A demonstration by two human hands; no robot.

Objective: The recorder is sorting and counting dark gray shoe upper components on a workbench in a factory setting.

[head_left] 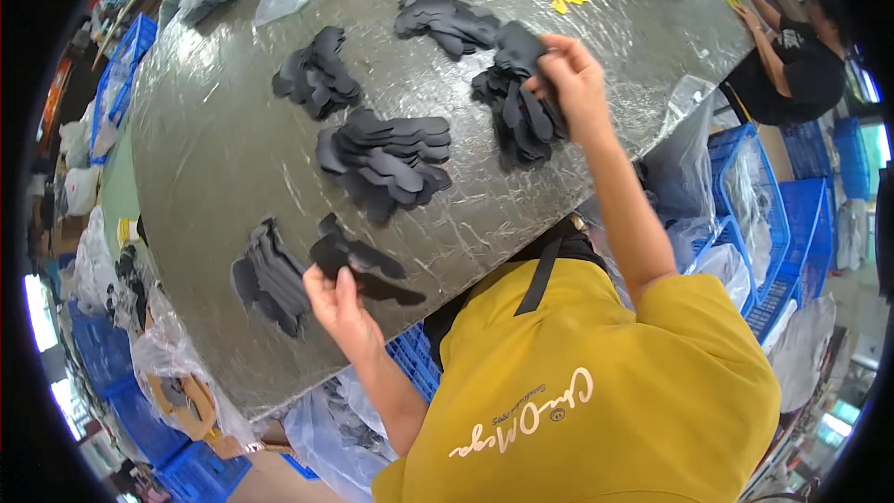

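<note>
Left grip (346,315), right grip (579,91): black pieces (519,48); five piles (384,160).

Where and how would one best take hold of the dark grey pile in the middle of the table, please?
The dark grey pile is likely best pinched by its rounded right-hand ends, coming from the right: they fan out there, with a gap beside them.

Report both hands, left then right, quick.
Left hand: closed, pinching a dark flat piece between thumb and fingers.
Right hand: closed, holding another dark piece at its edge.
</note>
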